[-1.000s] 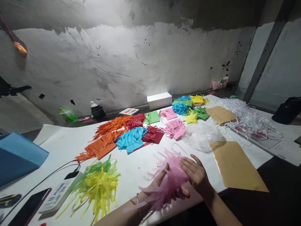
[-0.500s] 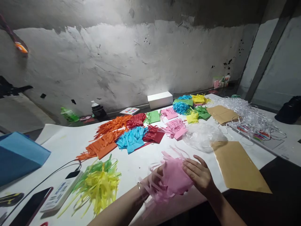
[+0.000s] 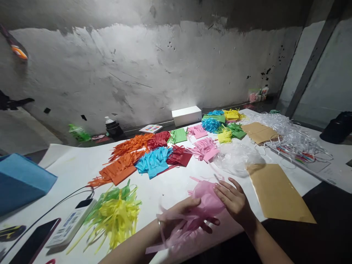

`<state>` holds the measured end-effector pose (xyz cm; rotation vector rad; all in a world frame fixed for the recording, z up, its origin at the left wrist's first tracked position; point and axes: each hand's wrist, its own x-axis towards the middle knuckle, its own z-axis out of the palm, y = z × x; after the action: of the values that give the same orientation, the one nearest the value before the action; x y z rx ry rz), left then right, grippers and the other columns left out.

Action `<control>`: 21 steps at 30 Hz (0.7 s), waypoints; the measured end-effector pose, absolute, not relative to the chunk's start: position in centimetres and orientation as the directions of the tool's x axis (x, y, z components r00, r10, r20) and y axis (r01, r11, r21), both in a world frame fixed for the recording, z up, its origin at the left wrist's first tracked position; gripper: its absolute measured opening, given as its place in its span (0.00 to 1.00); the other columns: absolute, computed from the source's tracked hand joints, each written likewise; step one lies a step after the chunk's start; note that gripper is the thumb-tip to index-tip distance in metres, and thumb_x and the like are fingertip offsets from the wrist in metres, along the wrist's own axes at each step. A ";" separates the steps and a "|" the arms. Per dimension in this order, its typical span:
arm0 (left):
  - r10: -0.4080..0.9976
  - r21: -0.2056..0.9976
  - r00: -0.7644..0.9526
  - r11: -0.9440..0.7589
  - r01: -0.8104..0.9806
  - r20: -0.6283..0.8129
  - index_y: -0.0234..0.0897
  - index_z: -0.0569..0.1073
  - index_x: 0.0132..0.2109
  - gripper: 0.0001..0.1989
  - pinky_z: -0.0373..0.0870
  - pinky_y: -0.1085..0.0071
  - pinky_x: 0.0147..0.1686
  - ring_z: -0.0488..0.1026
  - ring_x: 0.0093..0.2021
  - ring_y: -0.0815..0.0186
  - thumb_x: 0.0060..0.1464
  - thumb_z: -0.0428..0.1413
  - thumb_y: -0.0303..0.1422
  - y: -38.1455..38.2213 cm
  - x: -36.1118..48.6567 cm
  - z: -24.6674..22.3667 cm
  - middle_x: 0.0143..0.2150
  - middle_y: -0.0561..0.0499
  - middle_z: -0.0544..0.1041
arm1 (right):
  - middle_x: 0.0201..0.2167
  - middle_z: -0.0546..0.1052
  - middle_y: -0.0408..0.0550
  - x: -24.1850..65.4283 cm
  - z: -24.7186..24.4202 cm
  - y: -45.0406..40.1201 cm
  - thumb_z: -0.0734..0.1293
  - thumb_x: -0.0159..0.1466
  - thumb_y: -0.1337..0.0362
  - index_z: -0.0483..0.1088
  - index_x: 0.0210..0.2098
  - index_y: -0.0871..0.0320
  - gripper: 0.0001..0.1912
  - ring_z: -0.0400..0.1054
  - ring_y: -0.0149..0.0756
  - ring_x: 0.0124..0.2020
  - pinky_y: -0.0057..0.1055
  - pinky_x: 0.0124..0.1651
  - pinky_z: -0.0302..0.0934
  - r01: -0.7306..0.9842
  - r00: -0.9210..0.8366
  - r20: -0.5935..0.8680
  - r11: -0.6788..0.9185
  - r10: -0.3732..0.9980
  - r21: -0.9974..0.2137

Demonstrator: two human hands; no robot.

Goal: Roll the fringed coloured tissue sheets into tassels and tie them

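Note:
A piece of pink fringed tissue paper (image 3: 206,196) is held between my two hands above the front of the table, its loose strips trailing down over the left wrist. My left hand (image 3: 183,211) supports it from below, thumb on top and fingertips showing beneath. My right hand (image 3: 233,200) presses its straightened fingers against the right side of the paper; its thumb is hidden. A yellow tissue fringe (image 3: 121,214) lies left of my left forearm, over a green one (image 3: 112,198). Behind my hands lies another pink fringe (image 3: 205,148).
Orange (image 3: 121,168), blue (image 3: 154,161) and red (image 3: 180,156) fringes lie across the white tabletop. A clear plastic bag (image 3: 236,157) and brown envelope (image 3: 280,192) are at right. A phone (image 3: 35,242), a white power bank (image 3: 71,222) with cable and a blue box (image 3: 24,183) stand left.
My left hand has turned and come into view under the pink paper, its thumb now on top. The pink strips have swung down and left. My right hand stays against the paper.

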<state>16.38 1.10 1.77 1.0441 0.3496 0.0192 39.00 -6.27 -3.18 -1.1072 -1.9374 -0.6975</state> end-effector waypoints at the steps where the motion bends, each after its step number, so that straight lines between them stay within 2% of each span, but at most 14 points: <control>1: 0.174 0.830 0.938 0.532 0.166 -0.300 0.31 0.77 0.51 0.28 0.71 0.62 0.44 0.76 0.46 0.56 0.54 0.58 0.51 0.9 16.6 1.4 0.44 0.42 0.79 | 0.50 0.80 0.51 39.0 -3.1 -6.1 0.55 0.70 0.75 0.71 0.57 0.57 0.22 0.72 0.42 0.56 0.51 0.65 0.57 0.882 -0.305 0.836 0.465 0.456 0.069; 5: 0.173 0.780 0.895 0.575 0.247 -0.411 0.31 0.81 0.40 0.17 0.68 0.71 0.29 0.74 0.29 0.66 0.46 0.65 0.38 0.4 16.9 -0.5 0.35 0.43 0.79 | 0.49 0.81 0.50 39.2 -3.5 -5.4 0.55 0.66 0.79 0.70 0.58 0.57 0.26 0.72 0.41 0.56 0.50 0.65 0.58 0.895 -0.267 0.847 0.444 0.459 0.042; 8: 0.231 0.795 0.870 0.552 0.252 -0.436 0.32 0.79 0.32 0.12 0.66 0.72 0.22 0.70 0.22 0.69 0.41 0.67 0.36 0.3 16.7 -1.2 0.30 0.47 0.78 | 0.49 0.81 0.51 40.2 -3.8 -4.9 0.53 0.61 0.82 0.69 0.59 0.58 0.32 0.73 0.39 0.55 0.51 0.64 0.60 0.911 -0.229 0.854 0.412 0.467 0.019; 14: 0.300 0.850 0.853 0.456 0.264 -0.426 0.34 0.72 0.27 0.16 0.65 0.73 0.22 0.69 0.19 0.70 0.39 0.67 0.40 1.8 18.3 0.5 0.22 0.52 0.73 | 0.55 0.77 0.57 44.5 -2.1 -6.2 0.51 0.58 0.83 0.64 0.63 0.61 0.36 0.70 0.44 0.59 0.56 0.65 0.57 0.954 -0.162 0.867 0.300 0.471 0.016; 17: 0.330 0.869 0.837 0.396 0.297 -0.437 0.36 0.69 0.29 0.14 0.63 0.74 0.20 0.66 0.18 0.72 0.40 0.64 0.39 2.7 18.5 1.5 0.23 0.54 0.72 | 0.59 0.73 0.58 45.6 -1.7 -7.9 0.52 0.60 0.83 0.62 0.65 0.62 0.35 0.65 0.44 0.63 0.53 0.68 0.55 0.969 -0.167 0.879 0.240 0.447 0.062; 21: 0.405 0.871 0.773 0.276 0.406 -0.488 0.35 0.70 0.33 0.09 0.57 0.76 0.16 0.64 0.17 0.73 0.42 0.60 0.33 4.0 14.8 1.8 0.23 0.55 0.73 | 0.56 0.75 0.59 42.1 -3.8 -8.5 0.53 0.61 0.84 0.69 0.58 0.66 0.30 0.65 0.43 0.63 0.48 0.70 0.54 0.932 -0.309 0.798 0.334 0.517 0.144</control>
<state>14.76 4.03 1.85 1.3281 0.7433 -0.0005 42.12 -8.50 -3.82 -1.2686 -1.9499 -0.8163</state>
